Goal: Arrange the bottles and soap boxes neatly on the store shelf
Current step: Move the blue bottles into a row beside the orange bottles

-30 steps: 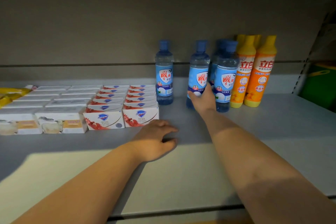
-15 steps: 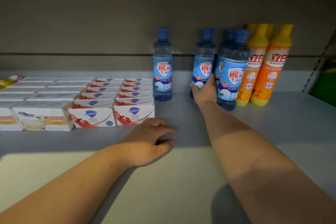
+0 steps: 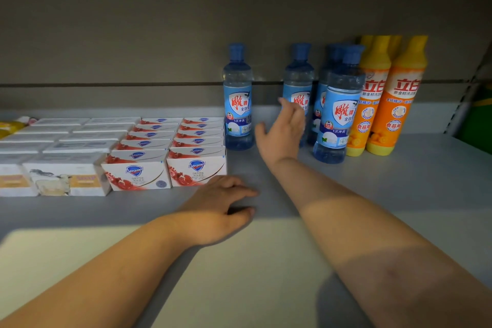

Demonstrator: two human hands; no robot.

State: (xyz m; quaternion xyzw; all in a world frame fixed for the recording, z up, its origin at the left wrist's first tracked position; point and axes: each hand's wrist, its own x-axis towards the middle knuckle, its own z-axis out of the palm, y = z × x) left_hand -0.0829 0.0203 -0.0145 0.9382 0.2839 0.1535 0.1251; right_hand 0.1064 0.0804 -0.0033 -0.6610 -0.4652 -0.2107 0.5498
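1. Reaching toward the back of the shelf (image 3: 426, 194), the right hand (image 3: 282, 136) is spread open with nothing in it, fingers pointing up and back in front of the second blue bottle (image 3: 298, 80).
2. The left hand (image 3: 221, 208) lies palm-down and loosely curled on the shelf, holding nothing, just in front of the red soap boxes (image 3: 197, 170).
3. Blue bottles stand upright, long axis vertical: one alone at left (image 3: 237, 98), the second partly hidden by the right hand, and two more bunched at right (image 3: 338, 112) against the orange bottles (image 3: 394, 104).
4. The second bottle lies directly beyond the right hand (clearly the nearer hand); whether skin touches it I cannot tell.
5. The gaps between blue bottles look uneven, so closing that spacing seems the likely next job.
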